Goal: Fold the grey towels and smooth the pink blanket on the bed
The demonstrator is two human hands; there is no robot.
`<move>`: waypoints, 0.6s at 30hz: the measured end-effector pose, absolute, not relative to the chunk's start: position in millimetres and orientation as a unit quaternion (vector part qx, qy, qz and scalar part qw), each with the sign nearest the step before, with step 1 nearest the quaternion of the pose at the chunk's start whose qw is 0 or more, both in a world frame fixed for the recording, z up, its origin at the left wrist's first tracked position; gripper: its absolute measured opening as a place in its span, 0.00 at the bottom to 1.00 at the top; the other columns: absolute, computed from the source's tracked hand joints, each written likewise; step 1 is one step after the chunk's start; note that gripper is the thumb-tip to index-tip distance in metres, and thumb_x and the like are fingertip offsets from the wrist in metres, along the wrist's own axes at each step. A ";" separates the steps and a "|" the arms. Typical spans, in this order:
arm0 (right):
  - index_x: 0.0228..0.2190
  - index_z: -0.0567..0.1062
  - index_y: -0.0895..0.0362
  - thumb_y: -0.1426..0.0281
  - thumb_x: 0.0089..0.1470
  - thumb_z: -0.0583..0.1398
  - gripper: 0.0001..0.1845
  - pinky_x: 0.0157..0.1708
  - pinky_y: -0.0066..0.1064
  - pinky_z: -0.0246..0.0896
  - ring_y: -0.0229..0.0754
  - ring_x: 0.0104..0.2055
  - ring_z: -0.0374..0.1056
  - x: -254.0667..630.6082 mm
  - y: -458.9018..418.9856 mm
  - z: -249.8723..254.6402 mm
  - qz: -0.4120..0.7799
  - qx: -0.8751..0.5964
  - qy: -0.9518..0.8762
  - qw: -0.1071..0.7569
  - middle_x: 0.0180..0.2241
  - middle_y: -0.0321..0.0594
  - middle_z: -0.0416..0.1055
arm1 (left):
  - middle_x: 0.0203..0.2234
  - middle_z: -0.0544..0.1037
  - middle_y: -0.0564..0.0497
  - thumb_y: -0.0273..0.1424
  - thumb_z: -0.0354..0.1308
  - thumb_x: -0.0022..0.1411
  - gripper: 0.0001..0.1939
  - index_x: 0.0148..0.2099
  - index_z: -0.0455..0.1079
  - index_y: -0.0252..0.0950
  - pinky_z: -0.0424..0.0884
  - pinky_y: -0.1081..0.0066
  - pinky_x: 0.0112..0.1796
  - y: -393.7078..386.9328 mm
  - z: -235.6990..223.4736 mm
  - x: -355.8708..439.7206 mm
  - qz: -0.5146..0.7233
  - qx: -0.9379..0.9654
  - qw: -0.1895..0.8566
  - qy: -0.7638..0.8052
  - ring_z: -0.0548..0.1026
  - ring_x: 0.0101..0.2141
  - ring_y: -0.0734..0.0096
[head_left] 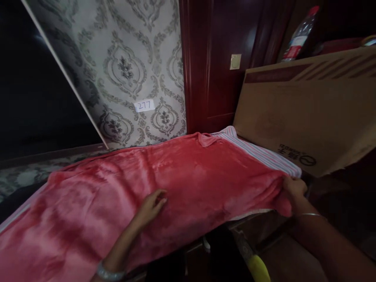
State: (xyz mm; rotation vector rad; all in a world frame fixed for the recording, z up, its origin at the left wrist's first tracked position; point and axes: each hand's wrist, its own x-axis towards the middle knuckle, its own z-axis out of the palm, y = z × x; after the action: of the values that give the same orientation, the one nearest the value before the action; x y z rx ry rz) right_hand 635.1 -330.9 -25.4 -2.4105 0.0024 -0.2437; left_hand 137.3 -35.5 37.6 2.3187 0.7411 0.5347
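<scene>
A red plush blanket (pixel 188 176) is spread over a long surface, with soft folds on its left part. Under its far right edge shows a striped cloth (pixel 264 156). My right hand (pixel 294 187) is closed on the blanket's right edge, close to the striped cloth's corner. Over the middle of the blanket is my left hand (pixel 152 204), thumb and fingers apart and a little bent, holding nothing. Whether its fingertips touch the blanket is hard to tell.
A large cardboard box (pixel 305 113) stands behind on the right, with a plastic bottle (pixel 299 35) beyond its top edge. At the left is a dark screen (pixel 44 90). Below the front edge, a yellow object (pixel 258 269) and open drawers or compartments lie in shadow.
</scene>
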 end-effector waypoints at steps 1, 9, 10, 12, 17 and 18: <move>0.46 0.81 0.73 0.70 0.59 0.56 0.22 0.30 0.39 0.64 0.58 0.34 0.74 636.5 -332.3 -26.6 -0.077 -0.935 0.018 0.346 0.30 0.60 0.75 | 0.48 0.82 0.44 0.40 0.51 0.65 0.20 0.54 0.73 0.38 0.73 0.57 0.54 -21.4 33.6 144.5 0.212 0.890 0.282 0.289 0.78 0.50 0.58; 0.41 0.84 0.65 0.73 0.53 0.60 0.16 0.33 0.35 0.66 0.55 0.37 0.76 644.7 -345.4 -29.6 0.010 -0.951 0.028 0.307 0.34 0.57 0.78 | 0.69 0.61 0.33 0.39 0.49 0.68 0.33 0.70 0.61 0.29 0.56 0.45 0.66 30.4 4.0 190.9 0.048 0.949 0.059 0.307 0.59 0.69 0.47; 0.42 0.83 0.66 0.72 0.53 0.59 0.17 0.34 0.35 0.67 0.56 0.38 0.77 644.9 -344.6 -30.1 0.010 -0.952 0.025 0.303 0.35 0.58 0.78 | 0.70 0.59 0.32 0.39 0.49 0.68 0.33 0.71 0.60 0.29 0.54 0.44 0.66 30.3 3.2 195.7 0.027 0.950 0.048 0.307 0.57 0.70 0.46; 0.44 0.82 0.68 0.71 0.56 0.57 0.19 0.36 0.36 0.68 0.57 0.41 0.77 645.8 -340.2 -30.4 0.002 -0.954 0.017 0.300 0.39 0.61 0.78 | 0.71 0.57 0.32 0.39 0.47 0.69 0.33 0.72 0.58 0.30 0.52 0.43 0.67 28.5 1.8 204.8 0.014 0.955 0.029 0.296 0.54 0.71 0.46; 0.47 0.81 0.65 0.62 0.62 0.55 0.24 0.40 0.36 0.69 0.56 0.45 0.76 653.0 -320.7 -29.1 -0.044 -0.951 -0.006 0.304 0.42 0.60 0.78 | 0.70 0.58 0.33 0.37 0.45 0.71 0.30 0.71 0.61 0.33 0.52 0.39 0.66 18.8 -7.1 218.4 0.050 0.955 -0.011 0.292 0.55 0.70 0.43; 0.46 0.81 0.64 0.61 0.61 0.56 0.23 0.40 0.37 0.69 0.56 0.45 0.76 654.8 -318.0 -29.1 -0.054 -0.951 -0.007 0.304 0.41 0.60 0.79 | 0.70 0.58 0.33 0.37 0.44 0.71 0.30 0.71 0.62 0.32 0.52 0.38 0.65 17.0 -9.1 219.0 0.054 0.955 -0.015 0.293 0.55 0.70 0.42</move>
State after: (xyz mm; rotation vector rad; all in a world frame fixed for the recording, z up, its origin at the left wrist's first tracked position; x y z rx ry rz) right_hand 654.8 -318.0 -29.1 -2.5189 -0.0178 -0.1428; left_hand 219.0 17.0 -9.1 3.0286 0.9285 0.1708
